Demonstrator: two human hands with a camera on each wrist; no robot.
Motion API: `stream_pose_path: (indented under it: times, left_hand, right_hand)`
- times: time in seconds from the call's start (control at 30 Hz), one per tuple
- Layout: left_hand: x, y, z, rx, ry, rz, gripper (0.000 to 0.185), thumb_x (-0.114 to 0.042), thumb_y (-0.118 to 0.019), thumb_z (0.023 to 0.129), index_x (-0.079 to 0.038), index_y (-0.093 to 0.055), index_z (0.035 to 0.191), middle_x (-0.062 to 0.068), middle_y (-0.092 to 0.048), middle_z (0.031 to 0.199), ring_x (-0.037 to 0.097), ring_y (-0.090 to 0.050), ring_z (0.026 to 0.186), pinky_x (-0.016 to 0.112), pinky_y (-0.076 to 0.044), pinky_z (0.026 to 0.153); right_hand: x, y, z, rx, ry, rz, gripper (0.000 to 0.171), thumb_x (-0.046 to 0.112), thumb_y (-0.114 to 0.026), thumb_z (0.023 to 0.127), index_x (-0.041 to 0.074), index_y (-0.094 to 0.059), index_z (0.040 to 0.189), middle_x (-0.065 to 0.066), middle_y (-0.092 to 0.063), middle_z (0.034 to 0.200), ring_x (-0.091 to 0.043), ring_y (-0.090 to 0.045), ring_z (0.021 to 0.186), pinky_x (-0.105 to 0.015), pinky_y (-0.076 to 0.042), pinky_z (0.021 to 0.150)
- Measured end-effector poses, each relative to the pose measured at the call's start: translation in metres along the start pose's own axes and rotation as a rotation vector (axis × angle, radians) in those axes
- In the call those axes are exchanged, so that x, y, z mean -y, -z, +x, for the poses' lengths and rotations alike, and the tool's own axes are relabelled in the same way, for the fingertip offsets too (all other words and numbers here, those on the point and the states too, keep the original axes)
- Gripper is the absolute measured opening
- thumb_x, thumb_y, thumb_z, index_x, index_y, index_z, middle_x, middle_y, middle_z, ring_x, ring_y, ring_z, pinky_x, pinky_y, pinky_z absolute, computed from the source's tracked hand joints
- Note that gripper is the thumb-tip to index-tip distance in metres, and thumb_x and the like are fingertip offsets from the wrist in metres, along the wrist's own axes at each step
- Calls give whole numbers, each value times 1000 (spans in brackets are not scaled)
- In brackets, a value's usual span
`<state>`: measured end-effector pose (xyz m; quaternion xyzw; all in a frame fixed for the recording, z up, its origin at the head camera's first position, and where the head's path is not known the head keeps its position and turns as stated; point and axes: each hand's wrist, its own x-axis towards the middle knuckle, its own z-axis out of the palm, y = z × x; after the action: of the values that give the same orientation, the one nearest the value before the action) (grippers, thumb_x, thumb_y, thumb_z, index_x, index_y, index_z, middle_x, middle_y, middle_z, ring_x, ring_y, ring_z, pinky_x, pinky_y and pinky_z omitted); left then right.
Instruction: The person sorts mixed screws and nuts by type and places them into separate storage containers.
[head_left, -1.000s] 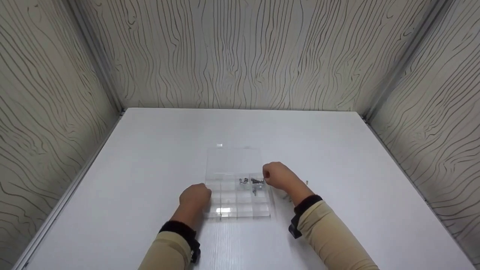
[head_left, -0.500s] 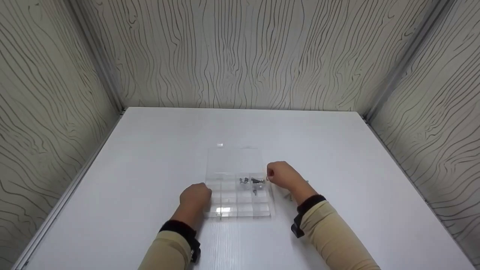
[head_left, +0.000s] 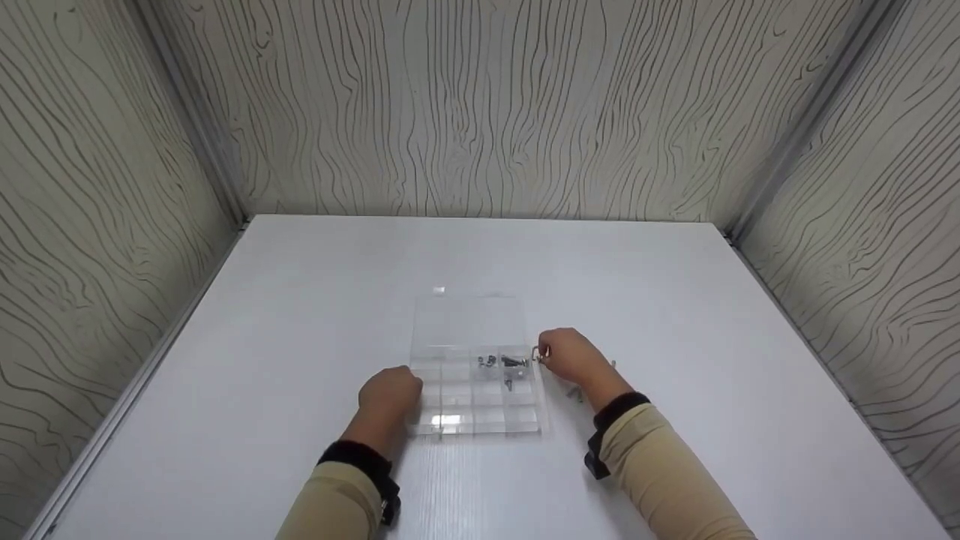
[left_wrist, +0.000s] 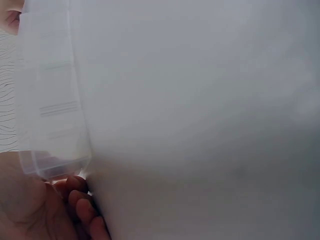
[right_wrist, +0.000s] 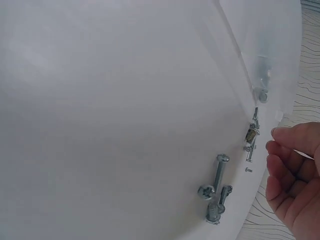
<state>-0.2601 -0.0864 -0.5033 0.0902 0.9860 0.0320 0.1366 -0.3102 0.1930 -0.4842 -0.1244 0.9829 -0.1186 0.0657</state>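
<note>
A clear plastic organizer box (head_left: 459, 409) lies on the white table (head_left: 300, 300), its lid (head_left: 466, 321) folded open behind it. Several screws (head_left: 504, 363) lie in its back right compartments. My left hand (head_left: 390, 391) holds the box's left side, with curled fingers (left_wrist: 80, 205) against the box wall (left_wrist: 50, 110). My right hand (head_left: 571, 355) hovers just right of the box, its fingers (right_wrist: 287, 170) loosely curled with nothing seen between them. A small metal piece (head_left: 537, 355) lies at its fingertips, seen as a brassy piece (right_wrist: 250, 134) in the right wrist view.
Loose screws (right_wrist: 215, 192) lie on the table right of the box, partly behind my right wrist (head_left: 577, 391). Wood-grain walls (head_left: 480, 112) close in the table at the back and on both sides.
My right hand has drawn back from over the screw compartments to just right of the box. The left hand and the box have not moved.
</note>
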Motion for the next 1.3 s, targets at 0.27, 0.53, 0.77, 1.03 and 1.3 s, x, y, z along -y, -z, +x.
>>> stream_pose_path:
  times: [0.27, 0.53, 0.77, 1.03, 1.3]
  left_hand:
    - [-2, 4, -4, 15, 30, -55, 13, -1, -62, 75, -9, -66, 84, 6, -60, 88, 18, -50, 71, 33, -48, 59]
    - [-1, 0, 1, -32, 114, -206, 25, -14, -46, 89, -3, -66, 100, 11, -63, 104, 26, -59, 90, 39, -51, 70]
    - [-1, 0, 0, -43, 121, -234, 23, -15, -45, 89, -3, -64, 87, 9, -60, 81, 21, -54, 72, 37, -49, 64]
    - [0, 0, 1, -38, 126, -251, 22, -15, -46, 88, -3, -65, 89, 10, -63, 93, 24, -58, 83, 37, -50, 69]
    - [2, -3, 2, -11, 66, -202, 19, -8, -51, 85, -4, -67, 95, 10, -62, 110, 27, -58, 96, 37, -49, 74]
  right_hand:
    - [0, -6, 0, 54, -79, 20, 9, 3, -59, 83, 11, -64, 86, -4, -62, 87, -22, -59, 87, -37, -49, 79]
    - [-2, -12, -1, 57, -66, 16, 9, 3, -59, 84, 10, -62, 82, -3, -61, 83, -22, -59, 84, -36, -50, 76]
    - [-5, -16, -3, 47, -69, 3, 11, 4, -58, 85, 12, -57, 77, -2, -57, 78, -21, -56, 80, -36, -49, 73]
    - [-8, -13, -4, 37, -46, -6, 11, 2, -61, 80, 11, -58, 76, -2, -55, 78, -20, -54, 77, -35, -48, 72]
    - [-6, -2, -2, 26, -40, 5, 9, 8, -65, 79, 10, -56, 78, -1, -52, 73, -18, -50, 70, -33, -46, 65]
